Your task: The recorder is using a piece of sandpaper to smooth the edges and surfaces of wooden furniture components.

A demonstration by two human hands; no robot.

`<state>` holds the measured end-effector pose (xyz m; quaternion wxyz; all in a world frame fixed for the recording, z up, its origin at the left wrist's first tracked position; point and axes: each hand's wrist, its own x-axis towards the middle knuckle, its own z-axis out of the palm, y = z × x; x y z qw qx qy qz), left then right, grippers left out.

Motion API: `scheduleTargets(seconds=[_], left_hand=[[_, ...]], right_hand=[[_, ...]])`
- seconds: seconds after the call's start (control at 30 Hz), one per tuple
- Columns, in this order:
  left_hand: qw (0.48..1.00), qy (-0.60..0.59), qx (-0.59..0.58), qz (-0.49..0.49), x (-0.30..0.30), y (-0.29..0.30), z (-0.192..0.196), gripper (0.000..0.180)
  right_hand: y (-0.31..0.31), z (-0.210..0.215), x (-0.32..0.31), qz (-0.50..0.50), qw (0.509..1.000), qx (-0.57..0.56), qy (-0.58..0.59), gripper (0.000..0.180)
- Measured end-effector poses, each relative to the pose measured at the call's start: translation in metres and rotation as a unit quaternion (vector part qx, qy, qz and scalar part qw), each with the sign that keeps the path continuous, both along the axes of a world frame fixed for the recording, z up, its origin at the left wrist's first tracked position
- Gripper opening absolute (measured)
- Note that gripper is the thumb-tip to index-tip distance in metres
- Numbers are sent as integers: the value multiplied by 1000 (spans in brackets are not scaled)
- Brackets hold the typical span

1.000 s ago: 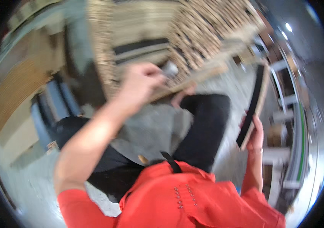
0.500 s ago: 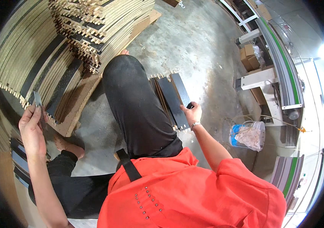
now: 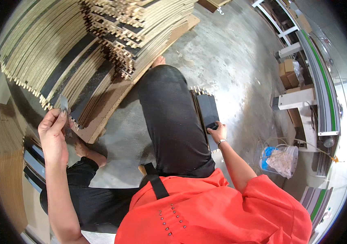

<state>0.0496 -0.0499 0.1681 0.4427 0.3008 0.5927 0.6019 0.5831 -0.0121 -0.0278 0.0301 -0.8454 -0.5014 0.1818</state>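
Right hand point(image 3: 218, 131) lowered onto dark panels point(image 3: 207, 112), left hand point(image 3: 53, 136) gripping blade point(image 3: 64, 104)

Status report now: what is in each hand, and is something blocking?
Left hand raised, pinching small grey blade-like tool. Right hand gripping dark panel on floor stack. Own leg between the hands; nothing else blocking.

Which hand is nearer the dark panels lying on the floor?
Right. The right hand rests on the dark panels; the left hand is raised far left, holding a small grey piece.

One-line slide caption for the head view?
Seated person's left hand raises a small blade; right hand rests on dark panels.
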Motion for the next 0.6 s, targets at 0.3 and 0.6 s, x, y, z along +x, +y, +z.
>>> scheduleTargets(seconds=[0.3,0.6], left_hand=[[995,-25,87,43,-41,-6,27,12],[979,-70,162,101,-64,-18,53,13]], right_hand=[[123,157,-69,67,877,377,289,28],[163,269,-316,500,727,100,460,28]])
